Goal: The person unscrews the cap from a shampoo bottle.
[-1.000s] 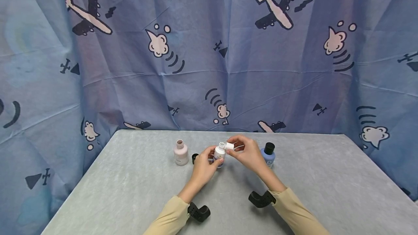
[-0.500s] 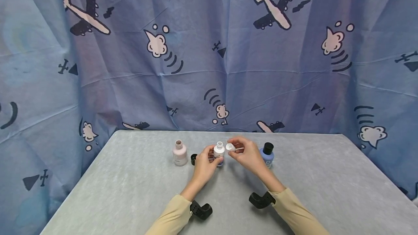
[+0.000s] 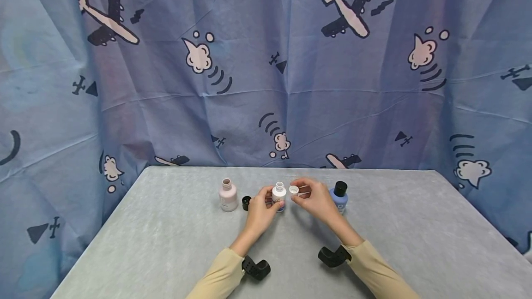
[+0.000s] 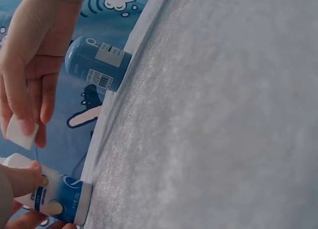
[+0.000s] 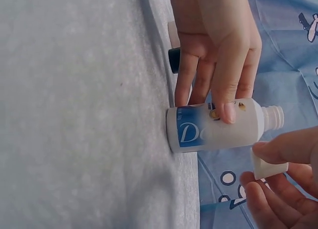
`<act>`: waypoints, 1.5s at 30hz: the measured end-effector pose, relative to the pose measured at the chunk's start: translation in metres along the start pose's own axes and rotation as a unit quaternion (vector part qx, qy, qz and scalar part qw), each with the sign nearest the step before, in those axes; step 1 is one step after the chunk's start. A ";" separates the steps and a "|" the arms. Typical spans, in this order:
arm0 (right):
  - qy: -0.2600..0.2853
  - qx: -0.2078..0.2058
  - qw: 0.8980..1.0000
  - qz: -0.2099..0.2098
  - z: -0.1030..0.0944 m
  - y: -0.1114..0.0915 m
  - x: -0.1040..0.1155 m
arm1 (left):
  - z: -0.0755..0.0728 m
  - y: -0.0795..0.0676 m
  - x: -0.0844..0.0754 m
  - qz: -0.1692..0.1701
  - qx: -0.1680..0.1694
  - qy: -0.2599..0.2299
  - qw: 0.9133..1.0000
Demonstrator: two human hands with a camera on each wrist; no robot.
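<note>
My left hand (image 3: 259, 213) grips a small white and blue bottle (image 3: 279, 193) round its body, thumb in front. The bottle stands upright with its base at the tabletop, and its threaded neck (image 5: 273, 117) is uncapped. Just to the right, my right hand (image 3: 317, 201) pinches a white screw cap (image 3: 293, 190) between thumb and fingers. The cap is apart from the neck, its hollow side partly facing the head camera. In the left wrist view the white cap (image 4: 22, 133) hangs above the bottle's level.
Left of the hands stands an uncapped pale pink bottle (image 3: 228, 198), with a black cap (image 3: 246, 203) lying between it and my left hand. A blue bottle (image 3: 338, 201) with a black cap on stands behind my right wrist. A patterned blue curtain (image 3: 266, 68) hangs behind the grey table (image 3: 166, 243).
The white cap has moved off from beside the bottle's neck, a little right and down, and turned so its hollow shows. The white bottle has become more upright in my left hand.
</note>
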State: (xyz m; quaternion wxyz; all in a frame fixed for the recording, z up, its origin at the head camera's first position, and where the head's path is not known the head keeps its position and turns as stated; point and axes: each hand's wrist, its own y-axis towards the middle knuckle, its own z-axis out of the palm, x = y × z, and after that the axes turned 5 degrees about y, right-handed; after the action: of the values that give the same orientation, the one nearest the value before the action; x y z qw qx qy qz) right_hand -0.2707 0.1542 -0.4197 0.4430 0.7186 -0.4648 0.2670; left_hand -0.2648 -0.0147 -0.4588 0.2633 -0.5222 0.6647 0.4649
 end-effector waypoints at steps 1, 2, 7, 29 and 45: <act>-0.001 0.000 1.000 -0.002 0.000 -0.001 0.000 | 0.000 0.000 0.000 0.001 0.001 -0.001 1.000; -0.002 0.001 1.000 -0.005 0.000 -0.001 -0.001 | -0.001 -0.001 0.000 0.002 0.001 -0.002 1.000; -0.028 0.010 1.000 -0.007 0.001 -0.003 -0.004 | -0.002 -0.003 0.000 0.003 0.000 0.006 1.000; -0.078 0.074 0.994 0.008 0.002 -0.007 -0.020 | -0.016 -0.013 0.000 0.005 0.011 0.039 0.999; -0.121 0.121 0.985 0.030 0.004 -0.002 -0.026 | -0.025 -0.022 -0.002 -0.001 0.027 0.040 0.999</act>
State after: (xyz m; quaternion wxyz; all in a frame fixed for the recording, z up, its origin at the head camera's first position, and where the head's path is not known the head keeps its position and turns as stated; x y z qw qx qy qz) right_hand -0.2801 0.1621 -0.4426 0.2852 0.7798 -0.5005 0.2451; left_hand -0.2404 -0.0361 -0.4538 0.2510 -0.5338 0.6867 0.4249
